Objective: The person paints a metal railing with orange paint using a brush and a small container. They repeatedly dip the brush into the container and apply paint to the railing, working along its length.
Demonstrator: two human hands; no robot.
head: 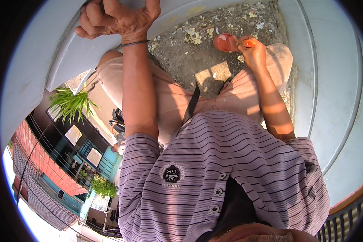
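My left hand (121,18) is raised at the top left, close to the pale blue wall (27,81). Its fingers are bent and its thumb stands apart. The fingertips run to the picture's top edge, so whether they hold anything is hidden. A dark band (135,43) circles that wrist. Over my right knee, my right hand (254,54) grips a red, rounded, cup-like object (225,42). An orange piece (249,43), which looks like a handle, shows between the fingers. Beneath it lies a rough concrete floor (181,63) strewn with pale flakes (193,36).
Ridged pale blue wall (332,72) curves along my right. A dark railing (338,227) shows at the bottom right. Down to the left are a spiky green plant (74,103), overhead wires (36,142), a red roof (45,157) and a partly hidden person (119,142) beside dark objects.
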